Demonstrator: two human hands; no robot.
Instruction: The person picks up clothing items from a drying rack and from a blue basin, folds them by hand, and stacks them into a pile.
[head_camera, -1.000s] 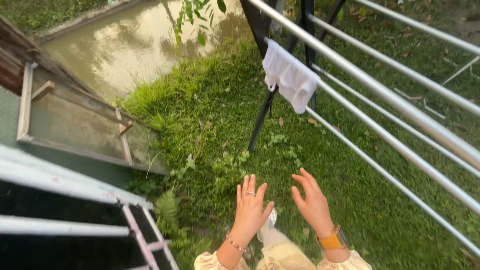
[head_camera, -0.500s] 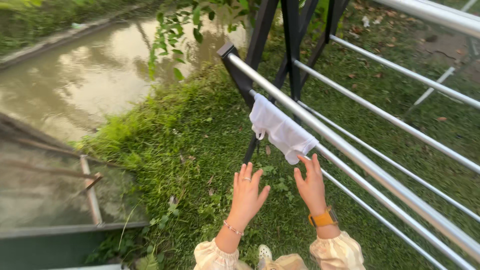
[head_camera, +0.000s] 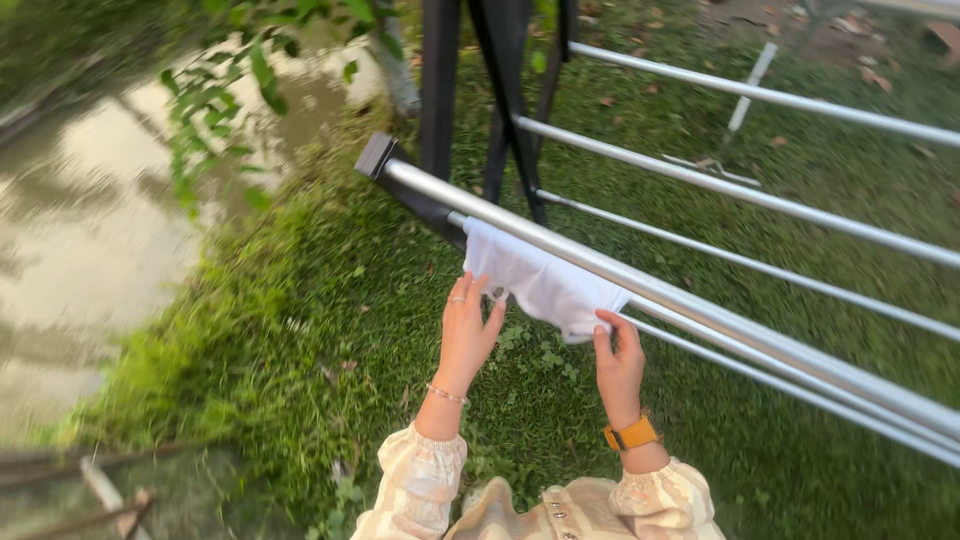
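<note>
A small white cloth (head_camera: 540, 278) hangs over a lower silver rail of a metal drying rack (head_camera: 700, 305) standing on grass. My left hand (head_camera: 468, 328), wearing a ring and a thin bracelet, reaches up with its fingers extended and touches the cloth's left edge. My right hand (head_camera: 618, 358), with an orange watch on the wrist, has its fingers curled around the cloth's lower right corner. Both arms are in cream patterned sleeves.
The rack's black legs (head_camera: 440, 90) stand at the top centre, with more silver rails (head_camera: 740, 195) running to the right. Murky pond water (head_camera: 70, 230) lies to the left beyond the grass bank (head_camera: 290, 330). A leafy branch (head_camera: 215, 90) hangs at upper left. Wooden pieces (head_camera: 100, 490) lie at bottom left.
The view swung away from the wooden frame towards the rack. Both hands rose from open air over the grass up to the white cloth and now touch it.
</note>
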